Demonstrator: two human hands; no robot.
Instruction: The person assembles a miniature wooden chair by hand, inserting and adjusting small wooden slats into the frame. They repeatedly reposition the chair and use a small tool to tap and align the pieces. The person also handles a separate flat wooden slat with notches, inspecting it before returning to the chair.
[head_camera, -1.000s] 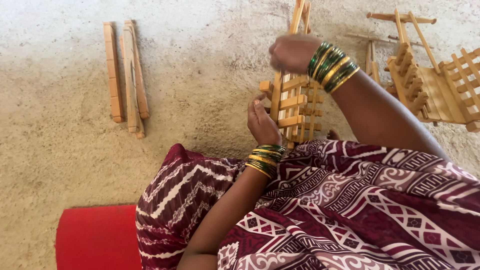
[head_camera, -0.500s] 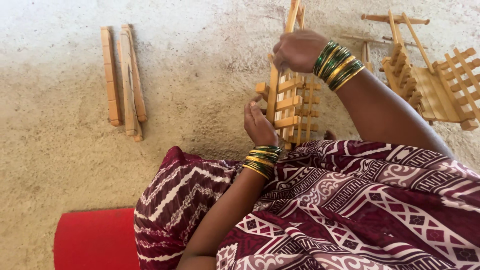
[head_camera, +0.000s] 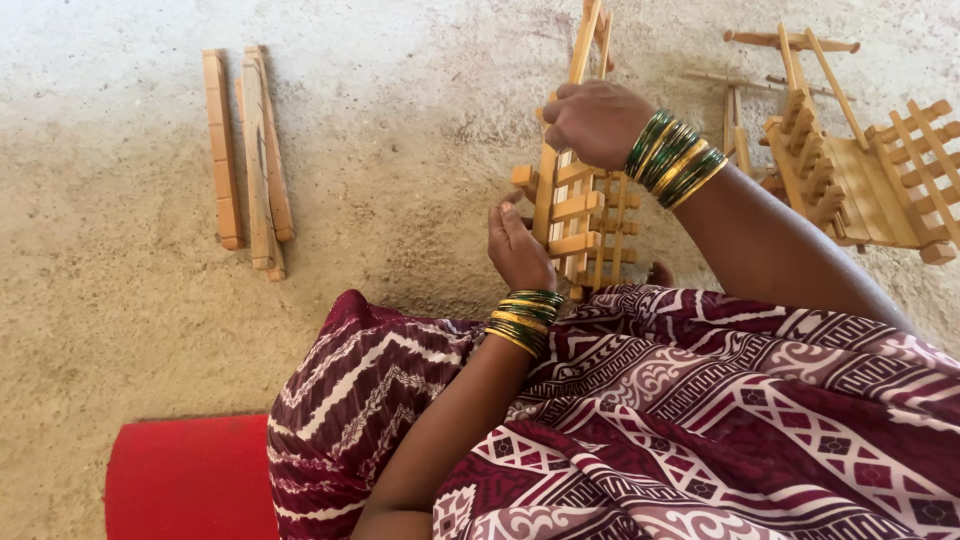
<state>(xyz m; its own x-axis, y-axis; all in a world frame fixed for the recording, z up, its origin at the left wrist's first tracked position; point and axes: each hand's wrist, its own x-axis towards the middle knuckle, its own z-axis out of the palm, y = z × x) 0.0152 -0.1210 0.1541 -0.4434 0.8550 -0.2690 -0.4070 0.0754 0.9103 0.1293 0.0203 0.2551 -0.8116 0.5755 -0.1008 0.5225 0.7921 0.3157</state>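
Observation:
A slatted wooden frame (head_camera: 585, 215) stands upright on the sandy ground in front of my knees. My right hand (head_camera: 595, 122), with green and gold bangles on the wrist, grips the frame near its top rail. My left hand (head_camera: 518, 248), also bangled, presses against the frame's lower left side, fingers on its short cross pieces. My lap is covered by maroon patterned cloth (head_camera: 700, 420).
A bundle of loose wooden bars (head_camera: 248, 160) lies on the ground at the upper left. An assembled wooden slatted piece (head_camera: 860, 165) sits at the upper right, with thin sticks (head_camera: 740, 80) beside it. A red mat (head_camera: 185, 480) shows at the bottom left.
The view has shifted slightly. My hands stay on the frame, with the right hand a little lower on the top rail.

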